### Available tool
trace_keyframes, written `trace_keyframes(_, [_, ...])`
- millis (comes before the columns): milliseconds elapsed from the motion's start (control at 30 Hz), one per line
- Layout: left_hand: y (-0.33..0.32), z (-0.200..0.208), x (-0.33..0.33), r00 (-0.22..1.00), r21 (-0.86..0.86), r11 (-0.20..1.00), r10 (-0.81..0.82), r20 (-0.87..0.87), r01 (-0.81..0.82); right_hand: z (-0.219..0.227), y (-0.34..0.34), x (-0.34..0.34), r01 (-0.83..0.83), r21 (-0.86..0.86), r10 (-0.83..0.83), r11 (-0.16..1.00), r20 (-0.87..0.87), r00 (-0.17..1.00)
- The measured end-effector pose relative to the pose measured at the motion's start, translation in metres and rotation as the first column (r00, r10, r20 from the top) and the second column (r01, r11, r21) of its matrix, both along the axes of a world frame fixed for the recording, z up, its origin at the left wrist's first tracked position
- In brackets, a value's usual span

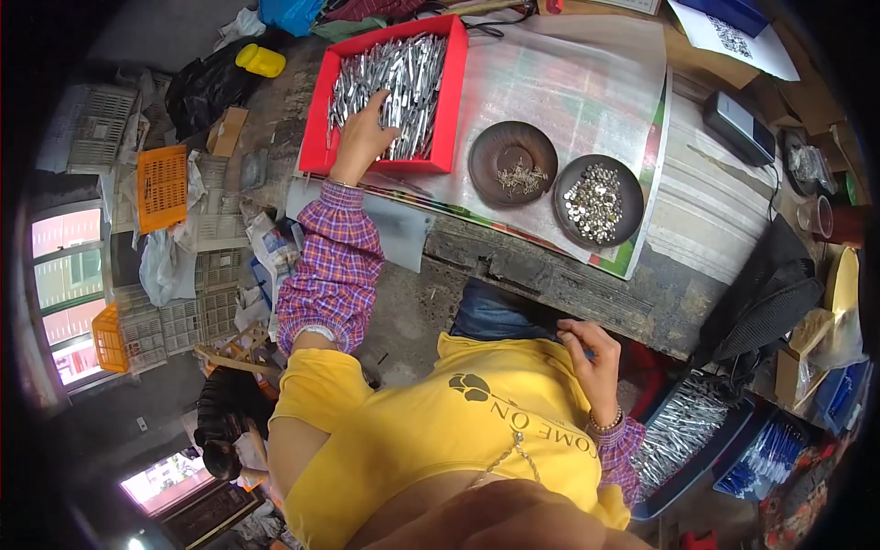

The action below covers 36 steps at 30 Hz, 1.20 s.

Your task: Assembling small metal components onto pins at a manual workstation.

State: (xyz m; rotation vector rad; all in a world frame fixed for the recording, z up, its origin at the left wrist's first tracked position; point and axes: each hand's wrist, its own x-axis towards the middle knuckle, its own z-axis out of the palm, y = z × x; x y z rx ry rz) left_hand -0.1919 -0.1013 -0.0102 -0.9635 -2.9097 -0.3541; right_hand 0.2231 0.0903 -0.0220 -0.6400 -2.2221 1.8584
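My left hand (pixel 367 136) reaches over the near edge of a red box (pixel 456 92). Its thumb and forefinger are spread apart against a heap of slim silvery metal pieces (pixel 403 78) that fills the box; nothing shows between them. My right hand (pixel 591 353) hangs at the table's near edge, close to my yellow shirt. Its fingers are curled toward the thumb, and anything inside them is hidden. Right of the box lie two dark round dishes: one dish (pixel 486 151) holds small brassy pins (pixel 522 179), the other dish (pixel 628 220) small shiny round metal parts (pixel 594 202).
A plastic sheet (pixel 568 82) covers part of the worn wooden table (pixel 541 270). A grey boxy device (pixel 738 128) sits at the right. Below the table's right end, a blue bin (pixel 665 495) holds more metal pieces. Orange crates (pixel 163 188) stand at left; another person (pixel 225 422) is behind.
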Motion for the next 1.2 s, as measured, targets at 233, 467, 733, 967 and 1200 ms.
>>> trace_keyframes(233, [-0.001, 0.001, -0.002, 0.982, 0.023, 0.991, 0.128, 0.142, -0.132, 0.002, 0.001, -0.002, 0.0, -0.022, 0.001, 1.0, 0.046, 0.999])
trace_keyframes(467, [-0.012, 0.007, -0.007, 0.985, 0.1, 0.984, 0.138, 0.107, -0.149, -0.002, 0.003, -0.001, 0.002, -0.016, -0.001, 1.0, 0.056, 0.998])
trace_keyframes(733, [-0.018, 0.037, 0.002, 0.991, 0.182, 0.976, 0.129, -0.021, -0.123, -0.008, 0.006, -0.001, -0.022, -0.011, 0.023, 1.0, 0.069, 0.997])
trace_keyframes(967, [-0.024, 0.061, 0.015, 0.995, 0.339, 0.935, 0.102, 0.007, -0.099, -0.007, 0.01, 0.002, -0.043, -0.06, 0.049, 0.997, 0.091, 0.995])
trace_keyframes(1200, [0.013, 0.097, 0.078, 0.878, 0.557, 0.827, -0.213, 0.428, -0.07, 0.02, 0.018, -0.014, -0.044, -0.043, 0.043, 0.998, -0.013, 0.999])
